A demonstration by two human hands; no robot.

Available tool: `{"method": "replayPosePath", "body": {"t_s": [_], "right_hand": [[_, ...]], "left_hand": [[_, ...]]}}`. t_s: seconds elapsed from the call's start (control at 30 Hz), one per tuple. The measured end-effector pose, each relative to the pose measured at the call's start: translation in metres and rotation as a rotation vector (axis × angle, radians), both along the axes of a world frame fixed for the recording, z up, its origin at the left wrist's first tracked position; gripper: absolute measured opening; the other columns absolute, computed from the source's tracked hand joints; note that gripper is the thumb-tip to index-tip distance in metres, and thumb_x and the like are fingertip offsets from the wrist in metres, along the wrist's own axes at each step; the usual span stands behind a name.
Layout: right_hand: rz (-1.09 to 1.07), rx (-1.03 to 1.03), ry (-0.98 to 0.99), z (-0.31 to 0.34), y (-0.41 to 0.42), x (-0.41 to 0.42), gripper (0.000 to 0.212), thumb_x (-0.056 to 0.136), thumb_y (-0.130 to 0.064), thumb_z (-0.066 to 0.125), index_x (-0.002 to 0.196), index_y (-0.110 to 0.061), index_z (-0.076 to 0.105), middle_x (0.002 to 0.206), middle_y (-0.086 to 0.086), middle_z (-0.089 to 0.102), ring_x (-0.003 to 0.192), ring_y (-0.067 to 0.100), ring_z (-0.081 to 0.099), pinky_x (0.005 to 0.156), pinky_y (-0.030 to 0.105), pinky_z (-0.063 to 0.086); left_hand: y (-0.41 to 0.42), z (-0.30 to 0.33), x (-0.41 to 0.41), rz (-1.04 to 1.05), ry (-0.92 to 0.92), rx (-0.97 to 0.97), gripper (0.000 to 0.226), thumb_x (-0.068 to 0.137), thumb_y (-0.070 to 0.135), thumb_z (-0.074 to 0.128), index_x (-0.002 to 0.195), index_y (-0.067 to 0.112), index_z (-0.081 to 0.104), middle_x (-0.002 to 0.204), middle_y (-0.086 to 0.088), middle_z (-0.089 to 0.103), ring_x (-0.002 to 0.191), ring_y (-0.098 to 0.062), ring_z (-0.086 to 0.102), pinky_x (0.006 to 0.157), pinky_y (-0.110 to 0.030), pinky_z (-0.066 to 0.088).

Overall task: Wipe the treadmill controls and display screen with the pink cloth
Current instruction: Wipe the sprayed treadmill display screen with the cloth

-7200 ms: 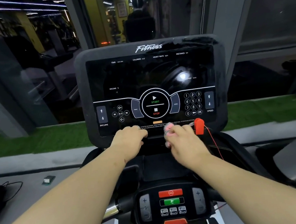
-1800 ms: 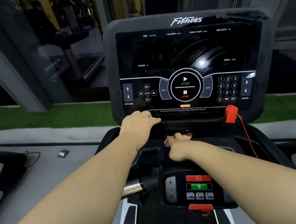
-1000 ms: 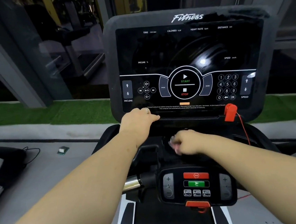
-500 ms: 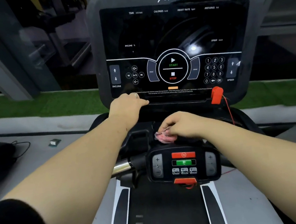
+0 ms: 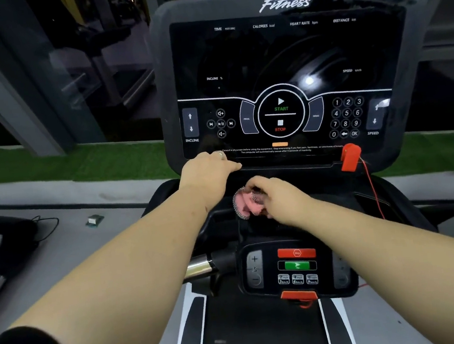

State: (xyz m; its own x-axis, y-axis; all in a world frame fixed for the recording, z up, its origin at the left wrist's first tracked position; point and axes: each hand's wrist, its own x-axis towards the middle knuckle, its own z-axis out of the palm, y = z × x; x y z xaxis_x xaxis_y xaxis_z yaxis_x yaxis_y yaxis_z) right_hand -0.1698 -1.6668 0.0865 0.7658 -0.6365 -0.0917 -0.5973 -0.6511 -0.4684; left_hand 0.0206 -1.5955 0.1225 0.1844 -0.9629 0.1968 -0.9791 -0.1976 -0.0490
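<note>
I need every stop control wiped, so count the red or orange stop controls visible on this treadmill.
3: STOP mark on the screen, red button on the lower panel, orange tab beneath it. Others may be hidden.

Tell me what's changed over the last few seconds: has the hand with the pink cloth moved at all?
Yes. The right hand, gripping the pink cloth throughout, came down from the display screen's lower edge to the dark ledge beneath it, above the small control panel. The left hand stayed resting on the console's bottom edge, and the red safety clip stayed put.
</note>
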Motion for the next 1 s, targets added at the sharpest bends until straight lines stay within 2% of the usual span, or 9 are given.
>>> {"method": "replayPosePath", "body": {"t_s": [0.1, 0.17, 0.23, 0.3, 0.5, 0.67, 0.8, 0.9, 1.0], "right_hand": [[0.071, -0.235, 0.336, 0.003, -0.002, -0.006, 0.039, 0.098, -0.024, 0.053, 0.132, -0.044, 0.055, 0.124, -0.004, 0.056, 0.107, 0.029, 0.064, 0.085, 0.042, 0.056], [0.084, -0.278, 0.398, 0.009, 0.001, -0.009, 0.032, 0.102, -0.036, 0.047, 0.131, -0.039, 0.062, 0.132, -0.009, 0.053, 0.115, 0.027, 0.059, 0.089, 0.042, 0.055], [0.097, -0.317, 0.359, 0.014, 0.006, -0.008, 0.033, 0.103, -0.044, 0.046, 0.122, -0.029, 0.067, 0.125, -0.005, 0.050, 0.111, 0.028, 0.056, 0.086, 0.043, 0.055], [0.134, -0.322, 0.304, 0.014, 0.011, -0.002, 0.029, 0.100, -0.038, 0.051, 0.123, -0.027, 0.065, 0.123, 0.000, 0.050, 0.108, 0.030, 0.058, 0.086, 0.043, 0.055], [0.243, -0.150, 0.531, -0.010, -0.003, 0.027, 0.058, 0.093, -0.016, 0.049, 0.150, -0.025, 0.046, 0.165, -0.002, 0.029, 0.135, 0.031, 0.041, 0.113, 0.039, 0.038], [0.278, -0.069, 0.525, -0.016, -0.012, 0.008, 0.033, 0.090, -0.025, 0.050, 0.116, -0.030, 0.069, 0.120, -0.011, 0.067, 0.116, 0.021, 0.057, 0.102, 0.032, 0.046], [0.154, -0.063, 0.394, -0.024, -0.036, -0.005, 0.037, 0.084, -0.018, 0.062, 0.118, -0.031, 0.072, 0.123, -0.006, 0.069, 0.112, 0.020, 0.067, 0.098, 0.039, 0.055], [0.090, -0.098, 0.329, -0.019, -0.025, 0.009, 0.035, 0.086, -0.012, 0.055, 0.118, -0.023, 0.066, 0.134, -0.006, 0.056, 0.117, 0.029, 0.060, 0.098, 0.043, 0.053], [0.153, -0.046, 0.512, -0.018, -0.011, 0.023, 0.060, 0.087, -0.010, 0.046, 0.146, -0.022, 0.046, 0.159, -0.008, 0.030, 0.124, 0.033, 0.041, 0.105, 0.049, 0.046]], "left_hand": [[0.000, 0.000, 0.001, -0.003, 0.000, 0.003, 0.071, 0.095, 0.005, 0.053, 0.145, 0.054, 0.046, 0.137, 0.010, 0.052, 0.112, -0.020, 0.053, 0.073, -0.035, 0.049], [0.000, 0.000, 0.001, -0.003, -0.001, 0.009, 0.072, 0.095, 0.004, 0.053, 0.146, 0.054, 0.045, 0.137, 0.010, 0.052, 0.112, -0.020, 0.053, 0.074, -0.035, 0.050], [0.000, 0.000, 0.000, -0.002, 0.000, 0.012, 0.072, 0.095, 0.004, 0.052, 0.146, 0.054, 0.045, 0.137, 0.010, 0.052, 0.113, -0.020, 0.052, 0.075, -0.035, 0.051], [0.000, 0.000, 0.000, -0.001, 0.002, 0.015, 0.072, 0.094, 0.004, 0.052, 0.146, 0.054, 0.045, 0.136, 0.010, 0.052, 0.113, -0.021, 0.052, 0.075, -0.035, 0.051], [0.001, 0.001, -0.001, 0.003, 0.010, 0.016, 0.074, 0.093, 0.002, 0.052, 0.146, 0.053, 0.046, 0.136, 0.010, 0.053, 0.112, -0.020, 0.052, 0.076, -0.035, 0.051], [0.000, 0.000, 0.001, 0.007, 0.014, 0.016, 0.076, 0.092, 0.000, 0.050, 0.146, 0.054, 0.045, 0.135, 0.011, 0.052, 0.111, -0.020, 0.052, 0.077, -0.036, 0.053], [-0.001, 0.000, 0.000, 0.010, 0.009, 0.017, 0.076, 0.092, 0.001, 0.051, 0.146, 0.053, 0.045, 0.136, 0.011, 0.052, 0.112, -0.020, 0.052, 0.074, -0.034, 0.048], [-0.001, 0.000, -0.001, 0.018, -0.001, 0.017, 0.075, 0.092, 0.002, 0.052, 0.146, 0.053, 0.044, 0.137, 0.011, 0.052, 0.111, -0.020, 0.052, 0.074, -0.033, 0.048], [-0.001, 0.001, -0.001, 0.019, -0.002, 0.021, 0.074, 0.093, 0.002, 0.052, 0.146, 0.053, 0.044, 0.138, 0.010, 0.052, 0.112, -0.021, 0.052, 0.075, -0.033, 0.047]]}}
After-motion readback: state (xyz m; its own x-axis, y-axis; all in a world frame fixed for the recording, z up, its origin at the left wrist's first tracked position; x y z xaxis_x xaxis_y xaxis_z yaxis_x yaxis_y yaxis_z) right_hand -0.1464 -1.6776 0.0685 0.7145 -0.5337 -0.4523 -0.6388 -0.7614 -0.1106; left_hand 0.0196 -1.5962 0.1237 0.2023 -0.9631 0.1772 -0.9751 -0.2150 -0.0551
